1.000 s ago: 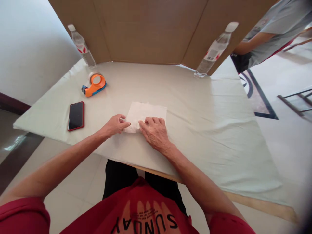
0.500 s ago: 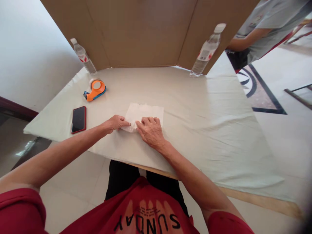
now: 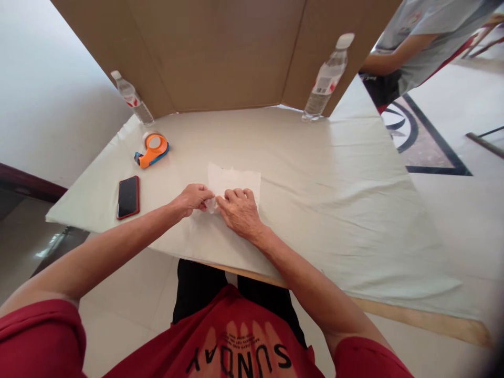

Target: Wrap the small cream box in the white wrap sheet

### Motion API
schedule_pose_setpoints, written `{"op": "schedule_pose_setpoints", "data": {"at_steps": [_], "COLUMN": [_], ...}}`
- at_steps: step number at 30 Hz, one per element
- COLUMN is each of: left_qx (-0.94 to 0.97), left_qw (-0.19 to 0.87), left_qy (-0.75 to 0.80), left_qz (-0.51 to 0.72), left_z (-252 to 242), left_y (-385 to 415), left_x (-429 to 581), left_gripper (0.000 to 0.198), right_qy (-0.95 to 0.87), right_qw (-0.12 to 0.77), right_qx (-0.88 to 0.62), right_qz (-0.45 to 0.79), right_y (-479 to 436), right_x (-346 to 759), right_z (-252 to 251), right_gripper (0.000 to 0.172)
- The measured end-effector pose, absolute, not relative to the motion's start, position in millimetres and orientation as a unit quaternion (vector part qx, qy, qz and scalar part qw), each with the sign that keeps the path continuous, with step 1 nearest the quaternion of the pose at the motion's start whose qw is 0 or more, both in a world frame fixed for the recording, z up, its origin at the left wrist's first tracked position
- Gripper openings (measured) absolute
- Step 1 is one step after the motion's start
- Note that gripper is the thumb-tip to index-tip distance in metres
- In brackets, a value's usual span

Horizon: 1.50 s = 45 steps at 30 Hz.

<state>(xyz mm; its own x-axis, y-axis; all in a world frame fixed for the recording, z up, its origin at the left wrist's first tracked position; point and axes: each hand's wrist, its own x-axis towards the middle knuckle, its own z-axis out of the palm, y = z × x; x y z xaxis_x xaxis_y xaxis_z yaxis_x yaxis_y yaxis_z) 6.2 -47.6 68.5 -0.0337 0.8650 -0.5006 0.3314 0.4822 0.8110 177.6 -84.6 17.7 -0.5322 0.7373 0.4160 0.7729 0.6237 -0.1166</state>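
Observation:
A thin white tissue (image 3: 235,179) lies on the cloth-covered table, its near part bunched between my hands. At its near left corner, my left hand (image 3: 193,199) is closed in a pinch, with a crumpled bit of the tissue showing past the fingertips. My right hand (image 3: 240,214) rests over the near right part, fingers bent and closed on the tissue, thumb close to the bunched edge. The palm hides what is beneath it.
To the left are a phone (image 3: 128,197) and an orange tape dispenser (image 3: 153,150). Water bottles stand at the back left (image 3: 134,98) and back right (image 3: 326,79), against a cardboard screen (image 3: 224,58). Another person's arm (image 3: 388,60) is beyond, at right.
My left hand has drawn the tissue's near left corner slightly up and inward, toward my right hand. The right hand has barely moved. The whole view has shifted slightly.

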Motion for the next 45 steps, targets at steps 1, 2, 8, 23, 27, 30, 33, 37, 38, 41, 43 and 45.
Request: {"op": "schedule_pose_setpoints", "data": {"at_steps": [1, 2, 8, 23, 27, 30, 33, 37, 38, 41, 43, 45], "left_qx": [0.438, 0.435, 0.508, 0.805, 0.789, 0.785, 0.795, 0.805, 0.806, 0.803, 0.797, 0.792], "left_qw": [0.551, 0.564, 0.522, 0.124, 0.108, 0.095, 0.077, 0.070, 0.074, 0.091, 0.101, 0.107], "left_qy": [0.665, 0.656, 0.640, 0.538, 0.564, 0.572, 0.565, 0.559, 0.557, 0.560, 0.566, 0.572], "left_qz": [0.250, 0.250, 0.245, 0.217, 0.219, 0.219, 0.207, 0.187, 0.185, 0.184, 0.185, 0.186], "left_z": [70, 72, 76, 31, 28, 28, 30, 33, 33, 34, 34, 34], "left_y": [-48, -50, -62, -75, -84, -86, -86, -86, -86, -88, -88, -88], "left_x": [9, 11, 18, 15, 22, 25, 26, 28, 28, 28, 29, 29], "left_gripper": [0.018, 0.015, 0.017, 0.022, 0.022, 0.020, 0.016, 0.015, 0.016, 0.018, 0.018, 0.018], "right_qy": [-0.874, -0.873, -0.862, -0.651, -0.615, -0.613, -0.606, -0.576, -0.570, -0.565, -0.566, -0.570], "right_qw": [0.219, 0.221, 0.241, 0.159, 0.183, 0.191, 0.214, 0.258, 0.264, 0.272, 0.274, 0.279], "right_qx": [-0.433, -0.434, -0.438, -0.700, -0.722, -0.716, -0.706, -0.712, -0.714, -0.711, -0.707, -0.702], "right_qz": [-0.033, -0.023, 0.084, 0.247, 0.259, 0.273, 0.295, 0.309, 0.310, 0.318, 0.322, 0.323], "right_y": [-85, -86, -85, -110, -104, -99, -95, -88, -86, -81, -79, -78], "right_x": [178, 179, 191, 245, 231, 228, 227, 222, 220, 214, 211, 210], "right_z": [19, 20, 37, 31, 31, 30, 27, 23, 23, 22, 21, 18], "right_gripper": [0.022, 0.021, 0.019, 0.052, 0.056, 0.056, 0.059, 0.066, 0.067, 0.070, 0.074, 0.076]}}
